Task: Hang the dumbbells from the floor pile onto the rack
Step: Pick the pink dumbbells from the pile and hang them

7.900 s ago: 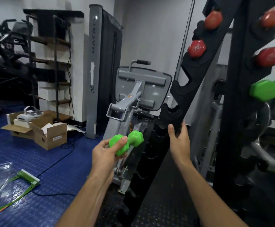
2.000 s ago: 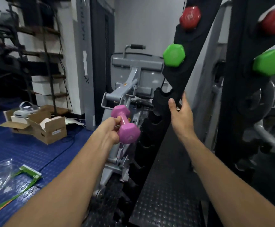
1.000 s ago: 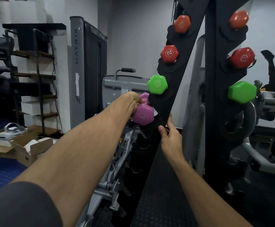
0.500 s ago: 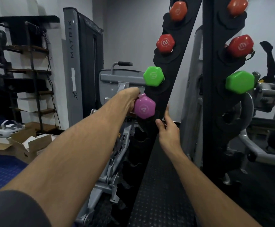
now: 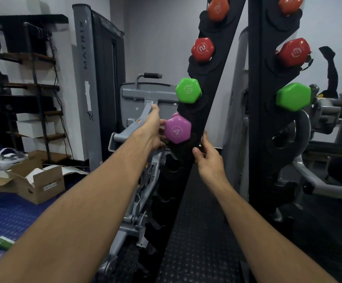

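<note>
The pink dumbbell [image 5: 177, 129] sits at a slot of the rack [image 5: 211, 82], just below the green dumbbell [image 5: 188, 90]. The left hand [image 5: 152, 131] reaches behind its near head, fingers curled on the handle, mostly hidden. The right hand [image 5: 208, 158] rests loosely open against the rack's edge.

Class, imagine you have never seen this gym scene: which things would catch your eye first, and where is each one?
First comes the pink dumbbell marked 4, held by the left hand against the near upright of the black rack at centre. Just above it hangs a bright green dumbbell, with red dumbbells higher up. The right hand rests on the upright's edge just below the pink one.
</note>
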`<control>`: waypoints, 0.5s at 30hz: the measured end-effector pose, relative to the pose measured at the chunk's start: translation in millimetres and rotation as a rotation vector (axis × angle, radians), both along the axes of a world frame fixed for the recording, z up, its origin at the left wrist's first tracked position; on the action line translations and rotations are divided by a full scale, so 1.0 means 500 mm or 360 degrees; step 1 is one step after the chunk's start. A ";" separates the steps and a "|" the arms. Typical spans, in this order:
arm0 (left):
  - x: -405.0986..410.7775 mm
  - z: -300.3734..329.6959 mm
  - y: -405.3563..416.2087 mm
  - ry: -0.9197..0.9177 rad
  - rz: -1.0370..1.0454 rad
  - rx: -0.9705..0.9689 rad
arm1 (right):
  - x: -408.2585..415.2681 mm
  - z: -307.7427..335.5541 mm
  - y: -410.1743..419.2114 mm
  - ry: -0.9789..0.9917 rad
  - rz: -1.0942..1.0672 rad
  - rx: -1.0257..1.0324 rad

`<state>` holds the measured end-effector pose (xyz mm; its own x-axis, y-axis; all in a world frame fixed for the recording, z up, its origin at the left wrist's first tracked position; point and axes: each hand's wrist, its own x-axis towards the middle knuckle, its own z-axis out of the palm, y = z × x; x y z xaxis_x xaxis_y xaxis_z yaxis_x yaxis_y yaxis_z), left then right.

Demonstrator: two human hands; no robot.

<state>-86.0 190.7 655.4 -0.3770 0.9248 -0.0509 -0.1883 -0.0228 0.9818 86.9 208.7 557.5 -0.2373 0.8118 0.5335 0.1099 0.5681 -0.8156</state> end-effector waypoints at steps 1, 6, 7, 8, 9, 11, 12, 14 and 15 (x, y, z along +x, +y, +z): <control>-0.004 -0.007 0.000 0.0020 0.0013 0.0045 | 0.002 -0.005 -0.001 -0.0004 0.0004 -0.0016; 0.003 -0.019 0.002 0.0137 0.0020 0.0225 | 0.000 -0.029 -0.001 -0.0032 -0.0015 -0.0074; 0.013 -0.017 0.003 0.0153 -0.0009 0.0238 | -0.002 -0.033 0.003 -0.0043 -0.0010 -0.0081; 0.023 -0.016 0.003 0.0148 -0.0035 0.0252 | -0.003 -0.037 0.006 -0.0050 0.0002 -0.0086; 0.033 -0.016 0.003 0.0127 -0.0047 0.0262 | -0.003 -0.039 0.009 -0.0049 0.0020 -0.0093; 0.044 -0.016 0.006 0.0088 -0.0030 0.0266 | -0.003 -0.041 0.013 -0.0049 0.0065 -0.0122; 0.044 -0.018 0.005 0.0100 -0.0021 0.0278 | -0.002 -0.041 0.013 -0.0056 0.0083 -0.0137; 0.042 -0.017 0.003 0.0165 -0.0020 0.0300 | -0.002 -0.041 0.014 -0.0056 0.0107 -0.0156; 0.041 -0.016 0.001 0.0174 -0.0035 0.0315 | -0.001 -0.041 0.014 -0.0050 0.0119 -0.0160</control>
<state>-65.7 191.4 647.4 -0.3497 0.9209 0.1724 -0.0837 -0.2140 0.9732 86.1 215.6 536.8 -0.3143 0.8404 0.4415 0.0965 0.4910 -0.8658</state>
